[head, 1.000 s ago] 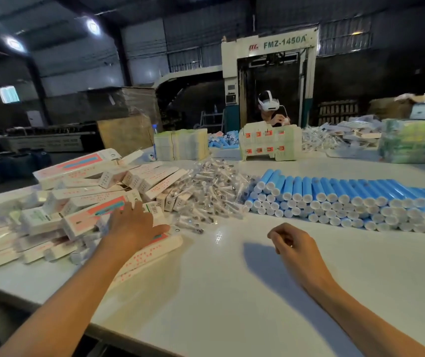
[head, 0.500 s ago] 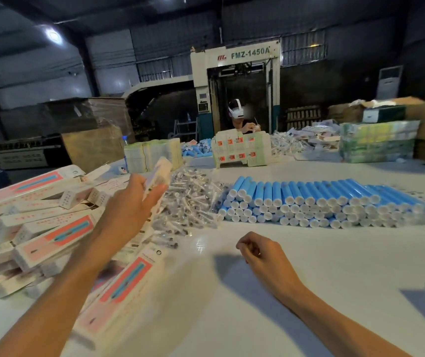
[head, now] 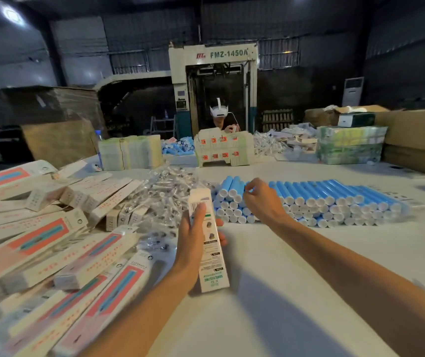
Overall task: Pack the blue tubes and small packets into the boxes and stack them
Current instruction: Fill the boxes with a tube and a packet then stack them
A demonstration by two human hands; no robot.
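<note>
White and smooth, the table (head: pixel 296 292) stands in a dim warehouse, with a tall pale machine (head: pixel 212 81) at the back. The left hand (head: pixel 193 248) grasps one long box (head: pixel 207 243) around its middle. The thumb lies flat on the printed face, the fingers wrap behind, and the box stands nearly upright. It is thin card, light and hollow. I judge it would crush if squeezed across the broad face, so a hold on the narrow edges near the middle suits it and leaves the end flap free.

The right hand (head: pixel 263 204) reaches over the near end of the blue tubes (head: pixel 322 199), its fingertips (head: pixel 250 187) curled down onto the top row. Whether they already pinch a tube I cannot tell. These tubes lie side by side in layers, glossy blue bodies with round white caps facing the person. They look smooth, light, a little slippery and apt to roll. One is best taken around the body just behind the cap and lifted straight up, so its neighbours do not tumble.

Left of the tubes and beyond the box lies a heap of small packets (head: pixel 165 194), clear crinkly film, likely slick and limp. Further left sprawls a loose pile of boxes (head: pixel 38 243), white card with pink and blue panels. Across the table another person (head: pixel 219 114) works behind stacked cartons (head: pixel 224 150).
</note>
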